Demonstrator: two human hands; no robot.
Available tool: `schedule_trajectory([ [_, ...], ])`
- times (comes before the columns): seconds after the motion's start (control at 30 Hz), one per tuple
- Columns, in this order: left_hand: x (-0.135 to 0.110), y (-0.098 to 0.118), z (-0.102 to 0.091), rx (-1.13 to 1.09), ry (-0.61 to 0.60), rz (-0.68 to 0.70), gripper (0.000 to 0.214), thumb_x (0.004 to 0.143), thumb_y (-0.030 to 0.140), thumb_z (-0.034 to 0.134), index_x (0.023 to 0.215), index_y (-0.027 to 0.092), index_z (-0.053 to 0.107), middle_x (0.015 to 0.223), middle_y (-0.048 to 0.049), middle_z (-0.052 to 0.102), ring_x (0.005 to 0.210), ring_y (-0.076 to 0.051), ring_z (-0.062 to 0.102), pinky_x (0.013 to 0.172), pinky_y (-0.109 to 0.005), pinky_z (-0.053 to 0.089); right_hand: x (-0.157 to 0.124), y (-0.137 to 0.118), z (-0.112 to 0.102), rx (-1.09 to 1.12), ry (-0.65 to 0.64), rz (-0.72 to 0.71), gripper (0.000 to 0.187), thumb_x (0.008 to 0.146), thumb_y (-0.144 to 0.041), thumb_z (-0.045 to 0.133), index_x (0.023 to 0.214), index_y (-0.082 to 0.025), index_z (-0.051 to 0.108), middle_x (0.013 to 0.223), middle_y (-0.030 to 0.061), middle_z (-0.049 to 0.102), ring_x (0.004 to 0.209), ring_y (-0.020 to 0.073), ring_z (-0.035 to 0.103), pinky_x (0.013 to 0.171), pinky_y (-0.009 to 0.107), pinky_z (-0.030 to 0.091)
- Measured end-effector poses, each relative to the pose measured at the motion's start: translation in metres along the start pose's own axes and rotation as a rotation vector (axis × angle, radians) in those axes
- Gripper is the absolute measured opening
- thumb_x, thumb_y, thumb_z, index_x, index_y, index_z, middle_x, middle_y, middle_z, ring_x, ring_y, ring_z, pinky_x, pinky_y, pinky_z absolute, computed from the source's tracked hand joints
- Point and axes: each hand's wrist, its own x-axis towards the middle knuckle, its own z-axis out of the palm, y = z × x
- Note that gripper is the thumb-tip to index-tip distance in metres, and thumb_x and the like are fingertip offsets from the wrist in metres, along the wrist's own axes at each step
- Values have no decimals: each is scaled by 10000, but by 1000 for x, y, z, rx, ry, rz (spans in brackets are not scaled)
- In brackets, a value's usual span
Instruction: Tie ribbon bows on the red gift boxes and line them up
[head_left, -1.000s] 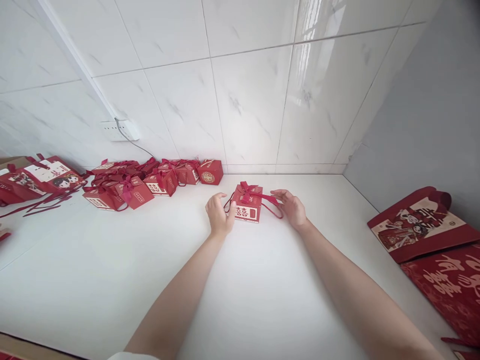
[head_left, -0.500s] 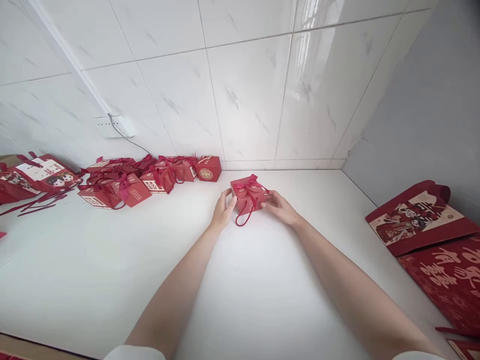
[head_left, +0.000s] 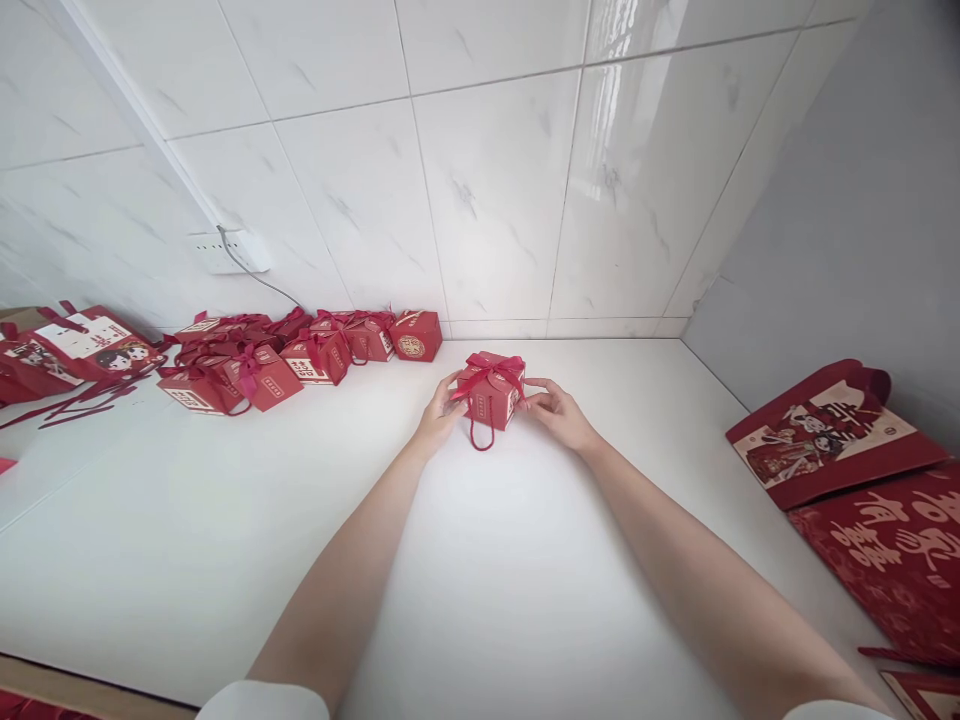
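Observation:
A small red gift box with a ribbon bow on top and a cord loop hanging at its front stands on the white counter, near the back wall. My left hand grips its left side, fingers curled against it. My right hand presses on its right side. The box is turned so one corner faces me.
A row of several similar red boxes lines the back wall at the left, with larger red boxes and loose ribbons further left. Red paper bags lie flat at the right edge. A wall socket with a cable sits above the row.
Both hands closed in on the box and turned it, so its printed front now faces off to the side. The cord loop swung round to the front.

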Motion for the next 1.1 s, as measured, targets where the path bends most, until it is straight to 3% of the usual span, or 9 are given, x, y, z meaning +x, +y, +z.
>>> schedule_trajectory([
  [0.1,-1,4,2,20,-13,5,504,837,380,602,1299,238,460,1297,-85,546,1200,-240,526,1029,-407,408,-2,-3,6,-115,39,-57,563,772,-465,680,1254,-284,453,1177,81,610,1151,239,553,1013,454,401],
  [0.17,-2,6,3,43,-10,-8,523,831,376,608,1312,235,456,1273,-85,566,1153,-235,557,1000,-399,433,-2,-4,7,-201,94,-56,582,734,-479,709,1235,-297,475,1383,87,446,1333,261,371,1058,457,352],
  [0.23,-3,8,3,70,-9,-3,548,829,380,608,1332,238,447,1285,-83,562,1111,-229,580,977,-393,451,-1,-6,6,-223,97,-54,583,701,-483,736,1191,-293,483,1448,72,362,1394,268,256,1089,460,307],
  [0.37,-4,10,2,127,-32,20,601,818,411,616,1370,257,433,1375,-73,504,1063,-227,601,952,-392,469,-2,-7,6,-149,-33,-66,532,662,-445,777,1036,-258,449,1284,66,519,1227,264,456,1030,464,356],
  [0.5,-6,14,3,78,-71,0,642,814,430,623,1397,259,413,1417,-77,475,1113,-255,575,955,-419,469,-3,-9,7,-54,-35,-58,446,679,-437,760,905,-247,426,1121,42,585,1075,242,541,931,427,424],
  [0.7,-7,23,7,-32,-190,35,688,850,460,570,1459,297,294,1509,-43,348,1392,-284,306,1104,-435,320,0,-9,5,46,25,90,349,768,-538,635,844,-238,475,967,14,610,902,203,586,850,370,434],
  [0.8,-6,21,7,-61,-225,7,709,870,471,535,1482,295,221,1463,-69,419,1349,-284,377,1079,-446,346,1,-8,4,-28,63,123,357,798,-582,575,840,-234,506,889,1,614,857,194,565,834,352,415],
  [1.1,-6,16,5,23,-151,-57,704,856,527,522,1472,326,247,1342,-71,530,1162,-252,547,1044,-438,368,-1,-9,4,-129,65,111,404,823,-636,494,829,-232,502,923,16,627,903,214,561,842,353,423],
])
